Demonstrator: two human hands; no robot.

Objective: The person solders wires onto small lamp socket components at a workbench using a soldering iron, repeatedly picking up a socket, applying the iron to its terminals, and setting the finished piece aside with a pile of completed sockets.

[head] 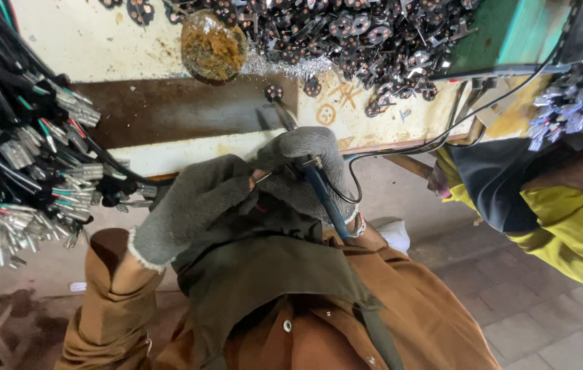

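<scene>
Wire bundle [24, 164] left of the soldering iron [322, 195]; left hand [192, 205] pinches a wire end just left of it, right hand [308, 164] clamped on it. Mid-solder, I'd say; next needs steady tip contact

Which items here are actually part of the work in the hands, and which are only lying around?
In use:
- left hand, gloved, pinching a thin wire
- right hand, gloved, holding a blue-handled soldering iron
- its black cord

Lying about:
- cable bundles with metal terminals
- heap of small black parts
- amber lump
- neighbour's yellow sleeve
</scene>
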